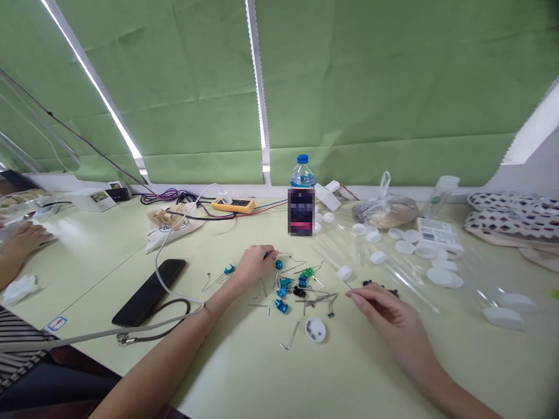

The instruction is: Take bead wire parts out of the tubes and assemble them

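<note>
My left hand (255, 265) is closed, its fingertips pinching a small blue metal part (266, 255) above the far side of the loose pieces. On the right, my right hand (386, 314) is closed too; thumb and forefinger grip a thin metal rod (347, 285), mostly hidden by the fingers. Between the hands lie several blue metal fittings (282, 306), a green fitting (308, 272) and a black fitting (299, 291). L-shaped hex keys (292, 337) and thin bent wires are scattered among them. A white cap (315, 329) nearest me holds small dark bits.
Clear plastic tubes (413, 284) and white caps (441, 276) spread over the right side. A phone (301, 212) leans against a water bottle (303, 171). On the left are a black case (149, 292), a white cable (159, 265), a cloth pouch (172, 230) and another person's hand (26, 238).
</note>
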`<control>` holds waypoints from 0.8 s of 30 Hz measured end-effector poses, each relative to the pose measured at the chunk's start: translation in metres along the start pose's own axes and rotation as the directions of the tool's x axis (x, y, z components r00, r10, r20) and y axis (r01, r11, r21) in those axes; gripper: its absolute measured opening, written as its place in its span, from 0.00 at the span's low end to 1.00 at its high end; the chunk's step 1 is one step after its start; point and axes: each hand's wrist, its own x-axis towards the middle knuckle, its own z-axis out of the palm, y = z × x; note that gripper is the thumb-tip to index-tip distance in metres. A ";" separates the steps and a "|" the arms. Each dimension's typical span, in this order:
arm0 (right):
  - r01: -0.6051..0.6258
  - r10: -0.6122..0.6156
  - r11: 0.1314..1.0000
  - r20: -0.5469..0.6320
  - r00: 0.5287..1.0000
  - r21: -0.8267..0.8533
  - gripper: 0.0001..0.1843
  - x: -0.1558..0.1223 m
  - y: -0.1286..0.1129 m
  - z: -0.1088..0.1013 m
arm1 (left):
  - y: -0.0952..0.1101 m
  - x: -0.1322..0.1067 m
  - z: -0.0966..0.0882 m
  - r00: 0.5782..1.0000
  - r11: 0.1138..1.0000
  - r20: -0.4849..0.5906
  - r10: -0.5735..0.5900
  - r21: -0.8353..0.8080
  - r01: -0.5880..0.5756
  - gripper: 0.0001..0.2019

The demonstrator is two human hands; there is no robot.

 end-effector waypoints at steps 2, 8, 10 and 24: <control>-0.001 0.001 1.000 0.003 1.000 -0.006 0.09 0.001 0.000 0.000 | 0.001 0.000 0.001 1.000 1.000 0.014 0.004 0.016 -0.004 0.18; 0.005 -0.005 1.000 0.005 1.000 -0.021 0.09 0.001 0.002 0.000 | -0.009 -0.002 -0.002 0.999 0.998 -0.004 -0.033 0.054 0.033 0.21; 0.005 -0.005 1.000 0.004 1.000 -0.025 0.09 0.001 0.003 0.000 | -0.012 -0.003 -0.003 0.999 0.998 -0.008 -0.036 0.055 0.036 0.19; 0.002 -0.002 0.995 -0.007 1.000 -0.098 0.13 0.001 -0.003 0.000 | -0.006 -0.006 0.004 0.997 0.992 -0.061 -0.045 -0.121 0.037 0.13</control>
